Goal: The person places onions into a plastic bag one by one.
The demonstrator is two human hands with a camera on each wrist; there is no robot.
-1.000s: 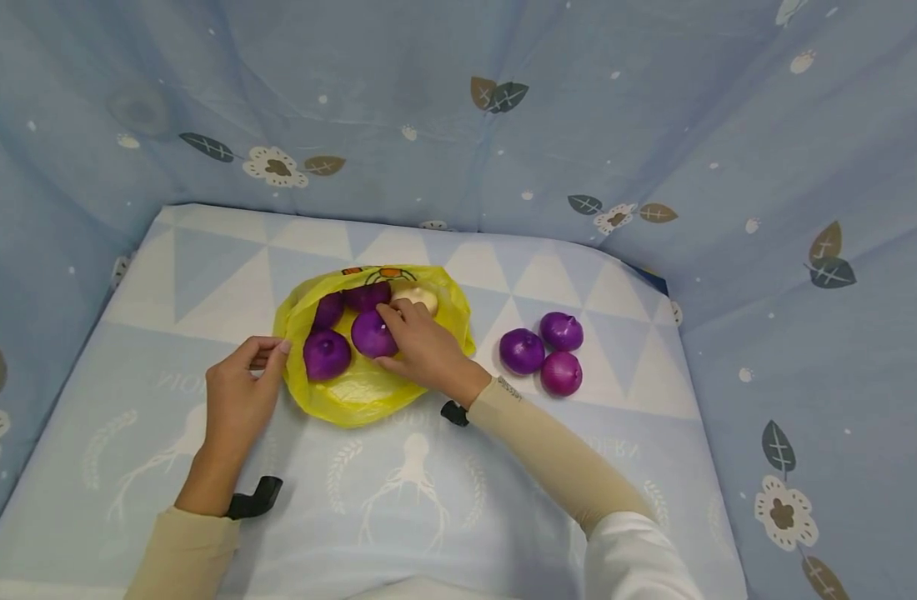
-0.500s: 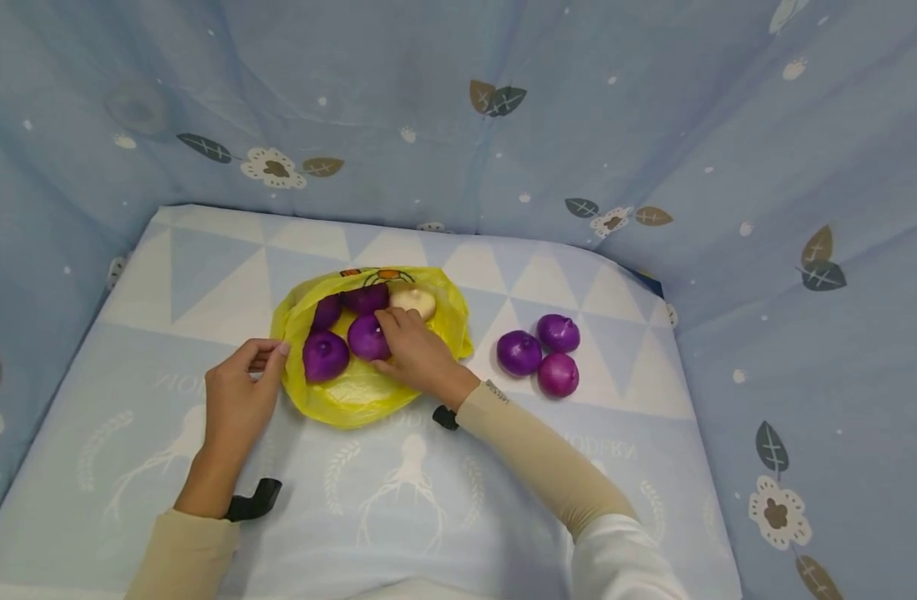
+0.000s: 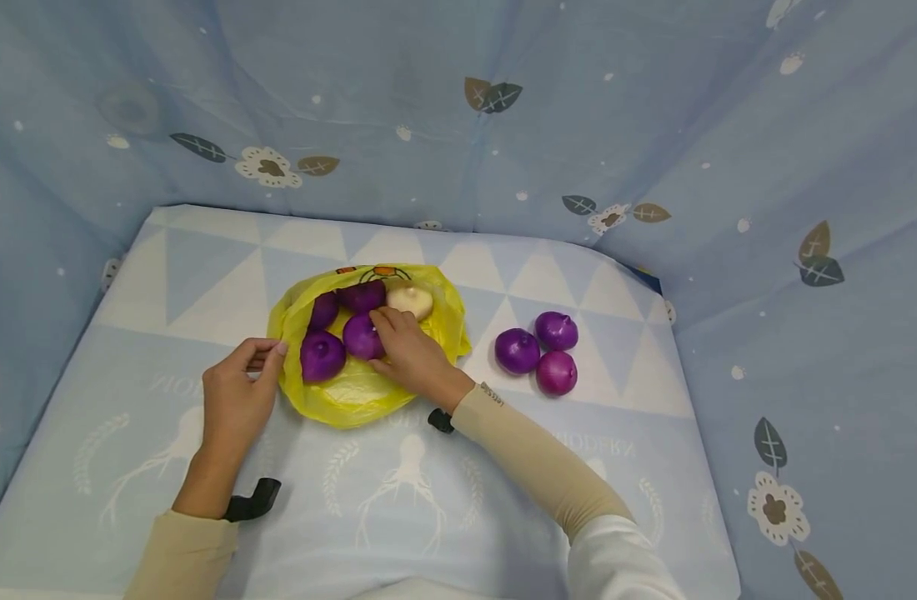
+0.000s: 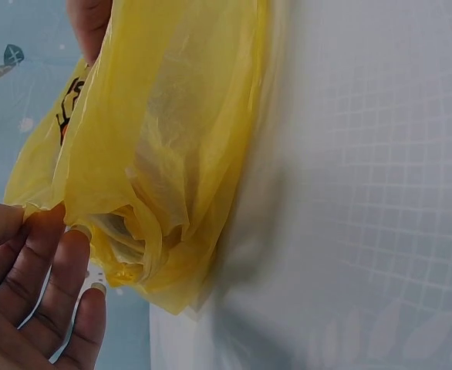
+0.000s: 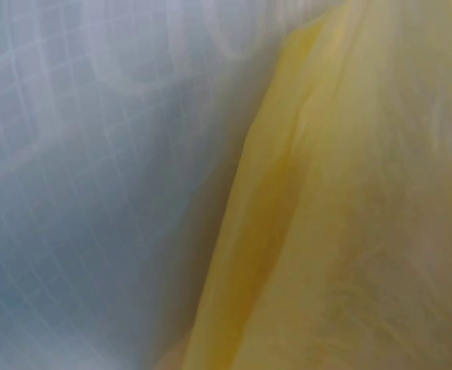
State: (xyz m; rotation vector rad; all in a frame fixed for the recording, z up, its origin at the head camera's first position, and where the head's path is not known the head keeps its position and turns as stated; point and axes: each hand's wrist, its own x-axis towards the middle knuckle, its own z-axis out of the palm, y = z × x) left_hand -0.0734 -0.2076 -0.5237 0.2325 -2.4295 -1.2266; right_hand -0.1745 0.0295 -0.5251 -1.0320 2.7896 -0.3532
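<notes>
A yellow plastic bag (image 3: 353, 398) lies open on the blue patterned cloth, holding several purple onions and one pale onion (image 3: 410, 299). My right hand (image 3: 404, 350) reaches into the bag and grips a purple onion (image 3: 361, 336). Another purple onion (image 3: 321, 355) lies just left of it. My left hand (image 3: 243, 392) pinches the bag's left rim; in the left wrist view its fingertips (image 4: 64, 231) hold the yellow film (image 4: 164, 146). The right wrist view shows only blurred yellow plastic (image 5: 349, 216) against the cloth.
Three purple onions (image 3: 537, 352) sit in a cluster on the cloth to the right of the bag. Blue fabric walls with leaf and flower prints (image 3: 466, 108) enclose the surface at the back and both sides.
My right hand has pushed slightly leftward and deeper into the bag with the purple onion. The left hand keeps its hold on the rim.
</notes>
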